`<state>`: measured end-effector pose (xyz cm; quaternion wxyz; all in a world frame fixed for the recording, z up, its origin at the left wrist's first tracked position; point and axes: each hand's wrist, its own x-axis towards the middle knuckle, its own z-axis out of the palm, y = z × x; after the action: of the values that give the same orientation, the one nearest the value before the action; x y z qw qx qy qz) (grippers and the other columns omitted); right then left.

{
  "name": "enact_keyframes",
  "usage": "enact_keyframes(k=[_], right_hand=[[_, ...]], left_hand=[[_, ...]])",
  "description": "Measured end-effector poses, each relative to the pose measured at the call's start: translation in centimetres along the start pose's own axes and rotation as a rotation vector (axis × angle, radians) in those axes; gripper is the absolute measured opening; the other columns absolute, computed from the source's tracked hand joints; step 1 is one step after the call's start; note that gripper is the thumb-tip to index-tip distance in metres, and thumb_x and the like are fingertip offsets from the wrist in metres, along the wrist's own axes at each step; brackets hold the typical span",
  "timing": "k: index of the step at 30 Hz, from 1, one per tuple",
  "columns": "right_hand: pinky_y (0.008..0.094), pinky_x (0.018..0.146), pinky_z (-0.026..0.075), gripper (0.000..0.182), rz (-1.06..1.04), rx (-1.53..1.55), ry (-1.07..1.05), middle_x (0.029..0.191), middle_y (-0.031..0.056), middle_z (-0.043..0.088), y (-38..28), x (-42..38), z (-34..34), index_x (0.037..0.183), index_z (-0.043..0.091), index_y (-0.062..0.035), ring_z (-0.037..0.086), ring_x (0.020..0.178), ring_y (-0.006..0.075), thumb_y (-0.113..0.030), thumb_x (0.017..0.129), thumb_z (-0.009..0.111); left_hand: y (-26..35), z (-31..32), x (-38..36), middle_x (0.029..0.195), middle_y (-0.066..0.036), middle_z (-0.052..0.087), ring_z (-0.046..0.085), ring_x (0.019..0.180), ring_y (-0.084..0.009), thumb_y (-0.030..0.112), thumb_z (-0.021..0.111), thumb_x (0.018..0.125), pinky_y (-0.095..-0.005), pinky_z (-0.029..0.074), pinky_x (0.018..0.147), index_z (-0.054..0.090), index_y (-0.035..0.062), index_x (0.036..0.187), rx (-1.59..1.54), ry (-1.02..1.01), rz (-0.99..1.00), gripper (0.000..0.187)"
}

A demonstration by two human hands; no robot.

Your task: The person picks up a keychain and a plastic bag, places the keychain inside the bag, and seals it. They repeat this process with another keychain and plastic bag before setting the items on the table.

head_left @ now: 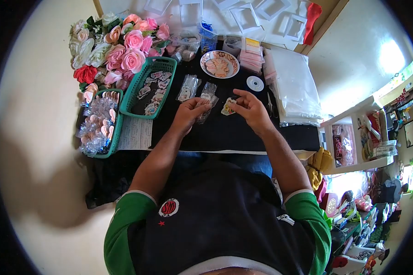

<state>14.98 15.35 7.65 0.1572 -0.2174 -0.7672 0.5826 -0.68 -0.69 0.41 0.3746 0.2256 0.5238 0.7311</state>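
My left hand pinches a small clear plastic bag over the black table. My right hand holds a small printed cutout sticker between thumb and fingers, close beside the bag. Both hands hover just above the tabletop, a few centimetres apart.
A green basket of stickers and another basket of bagged ones stand at the left, by artificial roses. A plate of cutouts, a tape roll, a filled bag and stacked clear bags lie beyond.
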Motion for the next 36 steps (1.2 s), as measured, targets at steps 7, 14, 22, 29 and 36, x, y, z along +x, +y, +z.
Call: enact_keyframes(k=[7,14,22,29,36], right_hand=[[0.0225,0.077,0.046,0.028,0.083,0.074,-0.059,0.094,0.0036,0.065,0.7,0.0,-0.4,0.113,0.062,0.0012,0.057,0.083,0.0086,-0.016,0.092,0.068],[0.0217,0.076,0.046,0.025,0.042,0.025,0.012,0.093,0.0026,0.064,-0.2,0.9,-0.4,0.11,0.063,0.0008,0.057,0.082,0.0081,-0.017,0.092,0.067],[0.0259,0.077,0.048,0.029,-0.039,-0.069,-0.015,0.095,0.0074,0.067,-0.4,1.8,-0.5,0.112,0.064,-0.0025,0.061,0.086,0.0134,-0.024,0.092,0.068],[0.0287,0.082,0.05,0.027,-0.051,-0.136,-0.082,0.094,0.0091,0.068,-1.1,1.9,0.2,0.108,0.065,-0.0021,0.063,0.089,0.015,-0.022,0.091,0.069],[0.0298,0.082,0.05,0.029,-0.02,-0.167,-0.115,0.096,0.01,0.068,-1.6,2.0,1.6,0.107,0.065,-0.0006,0.064,0.09,0.0163,-0.023,0.09,0.07]], left_hand=[[0.4,0.0,-0.2,0.073,0.006,0.059,0.047,0.061,-0.002,0.019,0.074,0.086,-0.019,0.035,0.056,0.068,0.006,0.097,0.045,-0.04,-0.01,0.018],[0.6,-0.1,-0.5,0.074,0.007,0.059,0.047,0.065,-0.0015,0.025,0.073,0.087,-0.0194,0.035,0.059,0.07,0.0067,0.092,0.15,-0.088,-0.014,0.019],[0.5,-0.2,-0.5,0.074,0.004,0.059,0.049,0.067,-0.005,0.029,0.073,0.087,-0.0234,0.037,0.061,0.071,0.0077,0.094,0.226,-0.129,-0.032,0.022],[0.4,0.0,-0.5,0.079,0.003,0.061,0.052,0.07,-0.0063,0.029,0.072,0.087,-0.0231,0.039,0.063,0.071,0.0079,0.098,0.232,-0.147,-0.024,0.024],[-0.1,-0.5,-0.2,0.081,0.003,0.062,0.052,0.069,-0.0058,0.029,0.072,0.087,-0.0229,0.041,0.062,0.069,0.0069,0.097,0.194,-0.192,-0.02,0.025]])
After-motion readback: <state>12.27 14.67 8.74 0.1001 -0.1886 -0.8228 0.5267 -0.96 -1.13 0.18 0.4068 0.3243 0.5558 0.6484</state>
